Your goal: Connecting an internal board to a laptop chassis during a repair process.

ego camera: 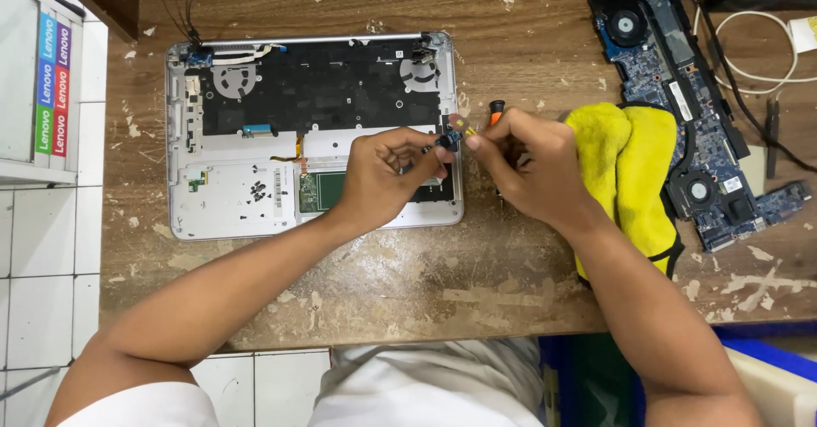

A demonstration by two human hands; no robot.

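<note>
Holding a small blue part (448,140) between both hands, the work is shown at the right edge of an opened laptop base (230,214) that lies on a worn wooden table (383,291). The part is pinched by the fingertips of the left hand (383,176), which are closed on it from the left, just above the base's right rim. The right hand (528,167) is brought against the same part from the other side, its thumb and forefinger pressed together on a thin yellowish piece at the part's end; whether this is a tab or a cable cannot be told. A screwdriver (494,112) with an orange-and-black handle shows just behind the right hand, apparently tucked in it. A yellow cloth (630,163) lies beside the right wrist, and a blue board (681,95) with two fans lies beyond it. Loose dark screws (258,191) rest on the base's left panel. The step in hand is judged to be the handling of a small detached component; a fine, steady pinch and a light pull are called for.
</note>
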